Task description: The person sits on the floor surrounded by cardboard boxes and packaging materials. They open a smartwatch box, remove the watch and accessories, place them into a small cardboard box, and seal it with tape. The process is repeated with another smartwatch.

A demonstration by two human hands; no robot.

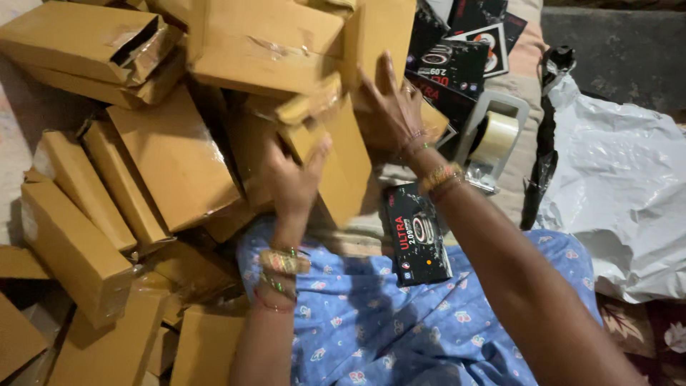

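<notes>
A flat brown cardboard box [343,168] sealed with clear tape stands tilted in front of me, at the edge of a heap of like boxes. My left hand [291,179] grips its near left edge, fingers wrapped round it. My right hand [391,107] lies spread on its far upper side, pressing against it. Both wrists wear bangles. A small black printed product box [418,236] rests on my lap, on the blue flowered cloth [371,322], just under my right forearm.
Several brown cardboard boxes [93,186] are piled to the left and behind. More black product boxes [457,57] lie at the back. A tape dispenser with a clear roll [494,136] sits right of my right hand. White plastic sheeting [622,186] covers the right.
</notes>
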